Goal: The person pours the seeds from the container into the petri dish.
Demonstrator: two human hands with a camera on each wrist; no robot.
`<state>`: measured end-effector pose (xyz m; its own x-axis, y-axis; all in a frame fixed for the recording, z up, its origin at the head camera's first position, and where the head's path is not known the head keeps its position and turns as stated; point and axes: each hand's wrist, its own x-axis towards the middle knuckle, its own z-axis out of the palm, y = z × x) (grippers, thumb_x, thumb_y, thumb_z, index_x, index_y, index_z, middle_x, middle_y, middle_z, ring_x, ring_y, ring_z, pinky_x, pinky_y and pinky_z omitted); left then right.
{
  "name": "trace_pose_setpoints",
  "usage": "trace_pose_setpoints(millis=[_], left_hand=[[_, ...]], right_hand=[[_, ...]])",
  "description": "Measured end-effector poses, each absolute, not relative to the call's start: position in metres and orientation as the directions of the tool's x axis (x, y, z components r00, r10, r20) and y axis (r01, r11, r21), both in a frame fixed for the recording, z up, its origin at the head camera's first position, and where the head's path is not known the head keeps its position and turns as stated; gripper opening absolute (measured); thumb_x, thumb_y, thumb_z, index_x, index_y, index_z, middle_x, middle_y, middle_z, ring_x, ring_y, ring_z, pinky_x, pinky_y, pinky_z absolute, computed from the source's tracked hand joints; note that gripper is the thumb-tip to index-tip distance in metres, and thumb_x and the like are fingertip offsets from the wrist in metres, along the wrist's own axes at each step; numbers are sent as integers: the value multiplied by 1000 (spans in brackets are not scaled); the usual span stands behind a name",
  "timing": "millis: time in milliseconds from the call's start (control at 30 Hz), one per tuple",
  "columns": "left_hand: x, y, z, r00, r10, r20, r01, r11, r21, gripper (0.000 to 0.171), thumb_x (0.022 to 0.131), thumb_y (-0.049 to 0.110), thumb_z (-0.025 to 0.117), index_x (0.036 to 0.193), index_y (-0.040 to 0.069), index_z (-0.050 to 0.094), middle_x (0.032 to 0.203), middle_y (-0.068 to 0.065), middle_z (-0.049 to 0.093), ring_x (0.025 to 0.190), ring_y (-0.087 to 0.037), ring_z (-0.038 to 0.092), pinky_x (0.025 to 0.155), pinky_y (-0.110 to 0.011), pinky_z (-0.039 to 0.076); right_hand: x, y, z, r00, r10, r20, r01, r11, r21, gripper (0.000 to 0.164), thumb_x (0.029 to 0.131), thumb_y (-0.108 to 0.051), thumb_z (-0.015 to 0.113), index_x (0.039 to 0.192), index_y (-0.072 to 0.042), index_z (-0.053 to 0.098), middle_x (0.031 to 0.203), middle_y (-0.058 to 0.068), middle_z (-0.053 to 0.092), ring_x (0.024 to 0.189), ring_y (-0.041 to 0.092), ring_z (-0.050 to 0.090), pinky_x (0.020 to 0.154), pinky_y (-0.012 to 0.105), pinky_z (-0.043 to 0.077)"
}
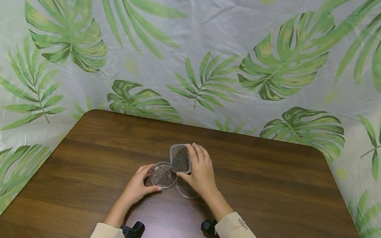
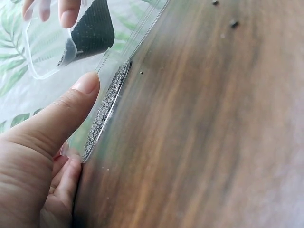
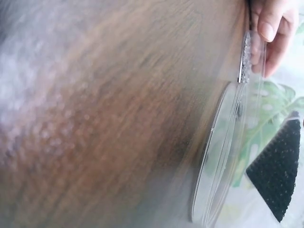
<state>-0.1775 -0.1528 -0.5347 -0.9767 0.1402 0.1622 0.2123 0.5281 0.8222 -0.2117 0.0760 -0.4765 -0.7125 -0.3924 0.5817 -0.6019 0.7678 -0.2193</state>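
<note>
My left hand grips the side of a clear petri dish, thumb at the near rim and fingers around the far side. Coarse grey-brown grains cover the bottom of this dish, which rests on the table. My right hand holds a clear plastic tub by its sides, tilted over the dish's right edge. Dark grains lie banked against the tub's lower wall. Below the right hand stands a second clear round dish or lid, partly hidden by that hand in the head view.
The brown wooden table has rounded far corners. A few stray dark grains lie on it near the dish. Behind it hangs a leaf-patterned cloth. Black wrist devices sit below both hands.
</note>
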Motion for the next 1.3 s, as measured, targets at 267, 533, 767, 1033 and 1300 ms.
trace_pose_setpoints(millis=[267, 533, 767, 1033, 1300], left_hand=[[-178, -152, -534, -978, 139, 154, 205, 537, 819, 84, 63, 28, 81, 133, 2, 41, 128, -14, 41, 112, -31, 48, 94, -37, 39], [-178, -151, -534, -979, 137, 153, 203, 537, 819, 85, 63, 30, 81, 133, 2, 41, 128, -14, 41, 112, -31, 48, 94, -37, 39], [-178, -151, -533, -980, 132, 151, 198, 529, 825, 84, 63, 29, 81, 132, 3, 42, 128, -14, 41, 112, -31, 48, 94, -37, 39], [-178, -151, -534, -979, 130, 156, 202, 533, 821, 84, 62, 28, 81, 132, 2, 42, 128, -14, 41, 112, -31, 48, 95, -37, 38], [-179, -150, -534, -979, 132, 154, 202, 536, 820, 84, 63, 29, 81, 132, 3, 41, 128, -14, 41, 112, -31, 48, 94, -38, 39]], right_hand=[[-213, 80, -478, -749, -314, 584, -573, 750, -332, 100, 57, -39, 83, 137, -7, 34, 131, 16, 39, 119, 36, 35, 98, 46, 32], [-213, 84, -480, -770, -262, 582, -553, 728, -404, 99, 59, -42, 82, 137, -6, 32, 132, 14, 39, 119, 34, 35, 94, 47, 37], [-212, 87, -482, -794, -223, 566, -529, 711, -462, 100, 59, -44, 81, 136, -6, 32, 133, 12, 38, 119, 35, 36, 89, 50, 41], [-212, 91, -482, -842, -164, 515, -470, 692, -548, 99, 59, -44, 81, 138, -8, 32, 136, 9, 37, 121, 31, 34, 91, 49, 39], [-213, 98, -483, -862, -107, 495, -441, 639, -630, 97, 61, -49, 78, 138, -13, 31, 134, 9, 39, 118, 31, 37, 89, 52, 39]])
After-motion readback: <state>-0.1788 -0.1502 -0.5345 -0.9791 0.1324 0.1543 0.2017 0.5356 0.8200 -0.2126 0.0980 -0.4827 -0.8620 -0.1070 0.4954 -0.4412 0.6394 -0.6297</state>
